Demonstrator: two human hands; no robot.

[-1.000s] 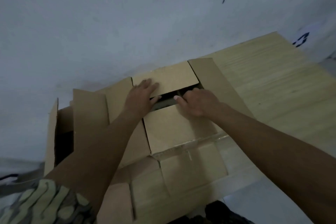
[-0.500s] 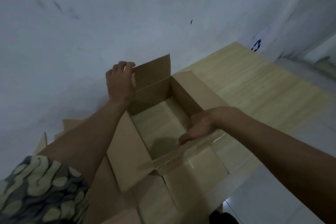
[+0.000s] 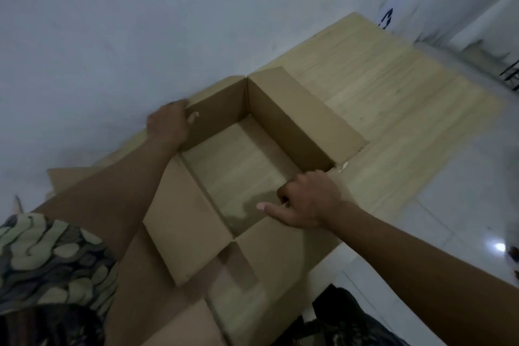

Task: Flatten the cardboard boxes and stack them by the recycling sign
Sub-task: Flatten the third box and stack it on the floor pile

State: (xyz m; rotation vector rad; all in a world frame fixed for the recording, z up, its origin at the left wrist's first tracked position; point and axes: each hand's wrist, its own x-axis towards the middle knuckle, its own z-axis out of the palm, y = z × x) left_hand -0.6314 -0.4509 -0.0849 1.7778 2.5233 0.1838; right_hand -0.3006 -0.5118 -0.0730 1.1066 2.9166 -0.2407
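1. Head view: an open cardboard box (image 3: 280, 132) sits on pale wood flooring (image 3: 393, 87) hard against the white wall (image 3: 140, 22), flaps splayed outward and the floor showing through its open bottom.
2. The left hand (image 3: 168, 123) is clamped over the top edge of the far-left wall of the box, thumb inside, fingers wrapped over the outer face.
3. The right hand (image 3: 306, 199) sits on the near rim at the right corner, fingers curled down over the edge into the box, thumb stretched flat along the rim, so it grips that wall.
4. More flattened cardboard (image 3: 84, 205) lies under and to the left of the box, running beneath the left forearm.
5. A camouflage-pattern sleeve (image 3: 47, 258) fills the lower left.
6. Far upper right, a recycling sign (image 3: 387, 18) is on the wall, well apart from the box; its detail is blurred.
7. White tiles (image 3: 463, 205) lie to the right of the wood.
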